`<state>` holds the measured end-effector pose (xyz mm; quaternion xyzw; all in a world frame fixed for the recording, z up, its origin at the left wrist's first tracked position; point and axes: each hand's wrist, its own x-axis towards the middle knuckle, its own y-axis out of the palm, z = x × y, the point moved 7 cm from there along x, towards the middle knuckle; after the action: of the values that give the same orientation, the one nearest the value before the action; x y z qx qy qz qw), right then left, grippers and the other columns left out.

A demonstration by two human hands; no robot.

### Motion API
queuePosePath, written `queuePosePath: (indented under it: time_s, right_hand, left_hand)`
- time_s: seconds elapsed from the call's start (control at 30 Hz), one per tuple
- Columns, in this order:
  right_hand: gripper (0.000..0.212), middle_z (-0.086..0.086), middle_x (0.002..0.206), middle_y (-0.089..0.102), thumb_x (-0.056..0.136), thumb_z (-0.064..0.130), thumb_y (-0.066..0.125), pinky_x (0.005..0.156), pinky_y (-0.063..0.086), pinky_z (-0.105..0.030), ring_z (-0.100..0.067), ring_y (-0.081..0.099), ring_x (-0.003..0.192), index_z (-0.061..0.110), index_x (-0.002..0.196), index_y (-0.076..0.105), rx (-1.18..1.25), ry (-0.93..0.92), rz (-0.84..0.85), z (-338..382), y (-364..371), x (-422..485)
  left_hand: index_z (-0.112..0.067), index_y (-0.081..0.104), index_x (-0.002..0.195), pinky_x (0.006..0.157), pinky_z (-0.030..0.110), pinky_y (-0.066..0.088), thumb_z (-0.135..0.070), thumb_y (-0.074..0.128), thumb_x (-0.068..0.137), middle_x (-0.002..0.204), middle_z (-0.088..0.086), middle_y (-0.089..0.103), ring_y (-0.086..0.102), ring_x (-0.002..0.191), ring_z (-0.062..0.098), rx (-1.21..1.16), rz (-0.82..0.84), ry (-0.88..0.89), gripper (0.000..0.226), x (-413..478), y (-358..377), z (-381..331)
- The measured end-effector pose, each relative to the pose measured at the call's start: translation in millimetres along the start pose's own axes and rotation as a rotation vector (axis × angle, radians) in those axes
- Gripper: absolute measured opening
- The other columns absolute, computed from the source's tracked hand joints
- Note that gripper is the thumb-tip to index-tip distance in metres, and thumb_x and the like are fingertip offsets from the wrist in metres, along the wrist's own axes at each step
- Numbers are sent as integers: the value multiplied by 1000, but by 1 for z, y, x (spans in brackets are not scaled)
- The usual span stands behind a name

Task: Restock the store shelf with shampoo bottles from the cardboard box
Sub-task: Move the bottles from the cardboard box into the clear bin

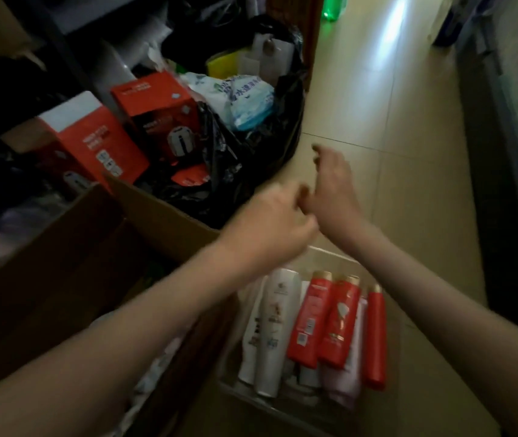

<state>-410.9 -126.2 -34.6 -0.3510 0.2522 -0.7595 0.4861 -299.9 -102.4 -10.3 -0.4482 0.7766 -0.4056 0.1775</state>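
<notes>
Both forearms reach forward over the tiled floor (393, 121). The left hand (270, 225) and right hand (335, 187) meet in mid-air, the left hand's curled fingers touching the thumb side of the right hand. Motion blur hides whether either hand holds anything; it cannot be told.

The open cardboard box (62, 263) stands at lower left, flaps raised, under the left forearm. Its contents are pale and blurred.

Just beside the box, on the floor, is a clear plastic bin (333, 255). It holds shampoo bottles lying side by side:
- white bottles (275, 326) on the left;
- red bottles (339, 326) with gold caps on the right;
- a pink bottle (346, 383) under the red ones.

Beyond the hands sits a black plastic bag (251, 159) with blue-and-white packs (245, 99) on top. Two red cartons (94, 146) stand to its left.
</notes>
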Motion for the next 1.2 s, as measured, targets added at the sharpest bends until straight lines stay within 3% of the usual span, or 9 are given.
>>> queuePosePath:
  time_s: [0.13,0.27,0.4,0.5,0.57,0.7,0.87,1.07,1.2]
  right_hand:
    - [34,-22,105,56,79,12,59,88,40,-45,-39,52,100,-2,109,55,8,-531,36,148,56,25]
    - [25,-16,107,58,84,9,47,86,47,-42,-34,54,104,3,107,54,-162,-938,513,225,177,-30]
    - [40,-11,136,47,94,17,45,98,45,-42,-30,47,125,10,133,43,-567,-667,1008,195,288,-60]
    - [50,-16,142,38,92,18,50,104,39,-46,-35,41,128,10,139,35,-625,-297,1114,153,333,-64]
    - [71,-19,147,26,91,22,54,105,36,-48,-38,33,131,13,148,13,-668,-206,1188,125,347,-88]
    - [96,-16,156,1,87,30,60,110,28,-53,-40,17,139,27,148,-14,-753,-346,1168,89,368,-140]
    - [89,-8,155,-22,90,19,55,110,18,-58,-39,-16,142,36,148,-11,-753,-449,1272,88,408,-162]
    - [62,-5,157,3,94,7,43,109,22,-61,-48,-14,139,25,147,17,-804,-611,1284,99,426,-162]
    - [59,-12,150,24,92,8,46,115,8,-56,-41,12,141,15,146,23,-781,-702,1326,109,422,-149]
  left_hand:
    - [-13,46,114,76,35,43,-20,63,81,105,9,59,58,95,28,38,-399,-161,38,-33,-100,83]
    - [-5,42,125,83,42,47,-27,64,79,115,17,54,53,108,36,93,-369,-533,55,-95,-88,213]
    - [-12,33,131,96,43,41,-36,64,81,129,13,41,42,121,32,92,-165,-944,63,-171,-43,318]
    - [-17,15,142,104,47,34,-46,64,80,142,12,24,26,132,33,108,0,-1096,84,-207,-4,353]
    - [-21,12,144,104,48,33,-49,62,82,145,12,19,24,132,34,88,50,-1146,85,-220,20,363]
    - [-20,2,149,103,44,31,-44,54,89,146,15,21,28,129,36,4,31,-1299,83,-237,61,378]
    - [-22,-8,149,105,40,28,-47,54,87,148,19,8,22,129,35,30,-9,-1345,91,-227,83,396]
    - [-26,-7,148,101,43,32,-50,62,82,145,19,5,28,123,36,-28,11,-1441,98,-221,82,408]
    - [-28,-2,149,96,42,42,-43,67,79,143,17,9,31,125,39,-233,2,-1443,100,-223,67,407]
